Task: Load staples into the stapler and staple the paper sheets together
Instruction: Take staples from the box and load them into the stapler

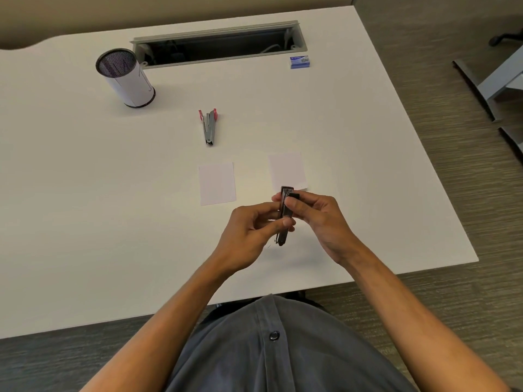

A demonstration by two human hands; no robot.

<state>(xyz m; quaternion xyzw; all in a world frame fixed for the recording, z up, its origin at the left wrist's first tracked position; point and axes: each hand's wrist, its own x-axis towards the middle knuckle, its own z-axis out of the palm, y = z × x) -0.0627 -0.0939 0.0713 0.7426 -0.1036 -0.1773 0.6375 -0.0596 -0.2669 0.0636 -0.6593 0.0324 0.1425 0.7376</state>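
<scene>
A dark stapler (285, 215) is held above the near part of the white counter (85, 222), its length running away from the person, with the left hand (250, 236) pinching its middle and the right hand (317, 216) curled round its far end. Just beyond lie 2 paper sheets, one (217, 183) to the left and one (287, 169) partly behind the stapler's tip. Farther back sit a red-handled staple remover (209, 125), a mesh pen cup (126, 77), a cable tray (220, 43) and a blue staple box (299, 62).
</scene>
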